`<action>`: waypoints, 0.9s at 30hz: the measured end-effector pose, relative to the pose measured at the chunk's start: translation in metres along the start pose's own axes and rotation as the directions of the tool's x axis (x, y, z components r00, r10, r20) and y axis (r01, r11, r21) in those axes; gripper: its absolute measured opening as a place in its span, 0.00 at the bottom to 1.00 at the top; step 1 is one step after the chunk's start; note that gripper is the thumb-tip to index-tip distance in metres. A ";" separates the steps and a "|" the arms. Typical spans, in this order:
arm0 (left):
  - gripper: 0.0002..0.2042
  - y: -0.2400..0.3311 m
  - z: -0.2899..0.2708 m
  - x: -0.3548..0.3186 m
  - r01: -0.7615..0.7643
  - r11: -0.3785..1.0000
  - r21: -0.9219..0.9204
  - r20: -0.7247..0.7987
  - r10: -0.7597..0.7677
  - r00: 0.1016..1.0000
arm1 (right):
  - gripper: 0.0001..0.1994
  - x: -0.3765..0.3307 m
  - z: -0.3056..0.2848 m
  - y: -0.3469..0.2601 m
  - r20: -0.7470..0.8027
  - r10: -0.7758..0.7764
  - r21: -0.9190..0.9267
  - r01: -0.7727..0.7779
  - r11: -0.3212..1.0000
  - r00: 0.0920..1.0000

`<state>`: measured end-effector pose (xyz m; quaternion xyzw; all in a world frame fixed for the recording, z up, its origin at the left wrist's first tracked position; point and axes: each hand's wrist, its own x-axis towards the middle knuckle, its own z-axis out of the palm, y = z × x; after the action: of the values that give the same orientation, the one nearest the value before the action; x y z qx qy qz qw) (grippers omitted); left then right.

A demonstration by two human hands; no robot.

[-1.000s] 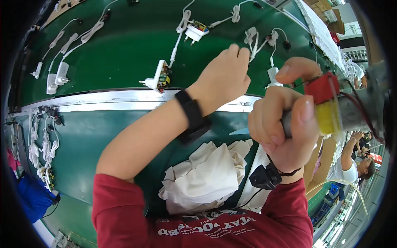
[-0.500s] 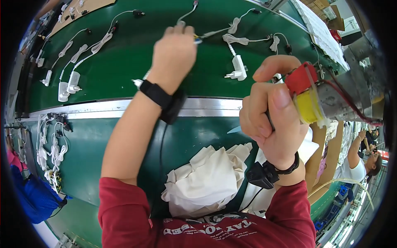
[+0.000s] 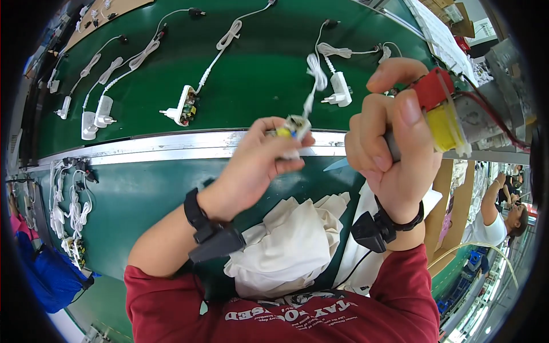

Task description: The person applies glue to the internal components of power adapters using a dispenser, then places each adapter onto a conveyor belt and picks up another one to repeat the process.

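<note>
My left hand (image 3: 251,163) is closed on an opened white power adapter (image 3: 298,126). Its inner parts show, and its white cable (image 3: 315,73) runs up toward the far side of the conveyor belt. My right hand (image 3: 394,134) has its fingers curled round a grey tool (image 3: 474,123) with a red block and a yellow band; its far end lies at the right rim. Left of centre on the green belt lies another opened adapter (image 3: 186,106), circuit board exposed. A closed white adapter (image 3: 339,90) lies beyond and between my hands.
More adapters (image 3: 104,111) with bundled cables lie on the green belt (image 3: 137,68) at the left. A metal rail (image 3: 143,150) borders its near edge. Closer in are a crumpled cream cloth (image 3: 289,246) and, at right, a cardboard box (image 3: 464,211). Other people are at the right.
My left hand has come nearer and slightly right from the far belt, bringing an opened adapter and its cable along. The other opened adapter is now uncovered. My right hand has shifted slightly right.
</note>
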<state>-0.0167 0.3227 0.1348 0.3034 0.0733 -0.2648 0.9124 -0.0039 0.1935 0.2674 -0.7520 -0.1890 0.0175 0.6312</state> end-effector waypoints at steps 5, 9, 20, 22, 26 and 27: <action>0.21 -0.014 0.002 -0.006 0.001 0.964 0.264 0.160 -0.045 0.986 | 0.16 0.001 0.000 0.007 -0.016 -0.045 0.009 0.045 0.999 0.999; 0.20 -0.026 -0.002 -0.009 0.051 0.989 0.139 0.265 -0.087 0.960 | 0.15 0.002 0.002 0.014 -0.045 -0.062 -0.003 0.062 0.998 0.997; 0.20 -0.032 -0.015 -0.015 0.015 0.996 0.084 0.399 -0.047 0.916 | 0.12 0.001 0.012 0.024 0.003 -0.099 0.009 0.099 0.995 0.995; 0.20 -0.029 -0.016 -0.016 0.029 0.997 0.077 0.401 -0.057 0.914 | 0.12 0.001 0.014 0.025 0.032 -0.115 -0.016 0.115 0.993 0.993; 0.20 -0.028 -0.019 -0.018 0.022 0.997 0.071 0.411 -0.049 0.910 | 0.11 0.001 0.016 0.027 0.025 -0.106 0.052 0.104 0.993 0.994; 0.20 -0.028 -0.020 -0.018 0.024 0.997 0.071 0.412 -0.051 0.910 | 0.11 0.001 0.016 0.027 0.023 -0.105 0.051 0.103 0.993 0.994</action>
<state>-0.0463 0.3238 0.1103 0.2684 -0.1240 -0.3427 0.8917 0.0002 0.2057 0.2386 -0.7248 -0.2356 -0.0010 0.6474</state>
